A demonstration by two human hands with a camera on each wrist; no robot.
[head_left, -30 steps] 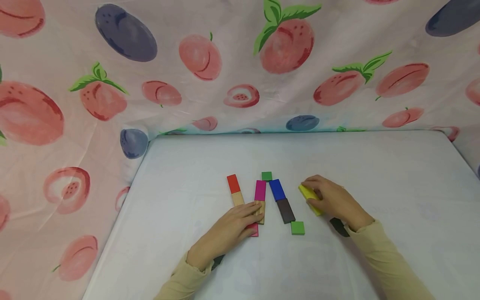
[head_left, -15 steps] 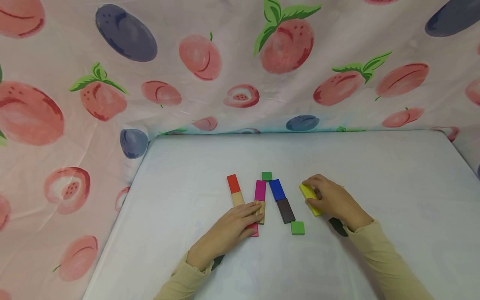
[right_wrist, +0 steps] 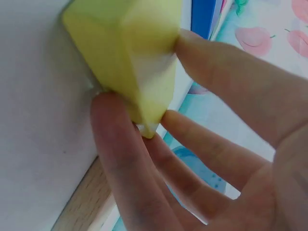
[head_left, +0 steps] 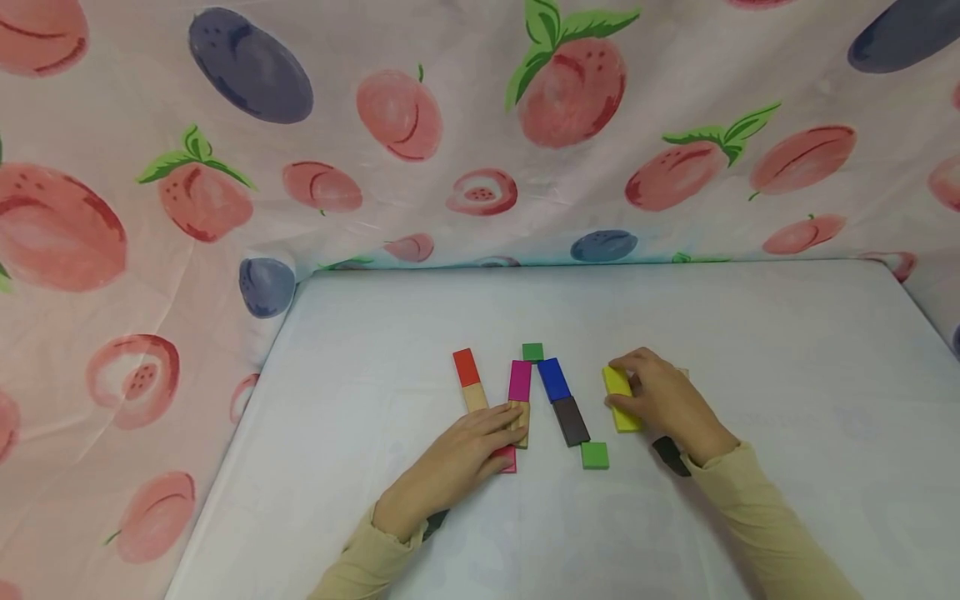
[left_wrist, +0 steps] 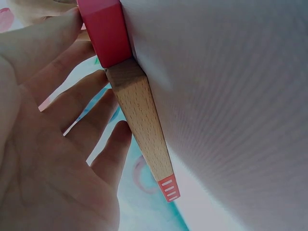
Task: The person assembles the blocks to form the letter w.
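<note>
My right hand point(head_left: 663, 402) pinches a yellow block point(head_left: 622, 398) between thumb and fingers, to the right of the other blocks. In the right wrist view the yellow block point(right_wrist: 127, 53) stays low against the white surface. My left hand point(head_left: 453, 462) lies over the left blocks, its extended fingers touching a natural wood block point(head_left: 522, 437) and a pink block point(head_left: 508, 461). The left wrist view shows the pink block point(left_wrist: 107, 33) meeting a wood block point(left_wrist: 142, 120) end to end, with a red block point(left_wrist: 168, 187) beyond. A magenta block point(head_left: 520, 381) adjoins the wood block's far end.
A red block point(head_left: 466, 367) tops a wood block point(head_left: 476, 398) at left. Between the hands, a blue block point(head_left: 554, 379) and dark brown block point(head_left: 572, 421) form a slanted line, with small green blocks point(head_left: 532, 352) at both ends. Another wood block point(right_wrist: 86, 199) lies beyond the right hand.
My right hand has turned the yellow block from a slant to nearly straight front to back, shifting it slightly right. The left hand has stayed put.
</note>
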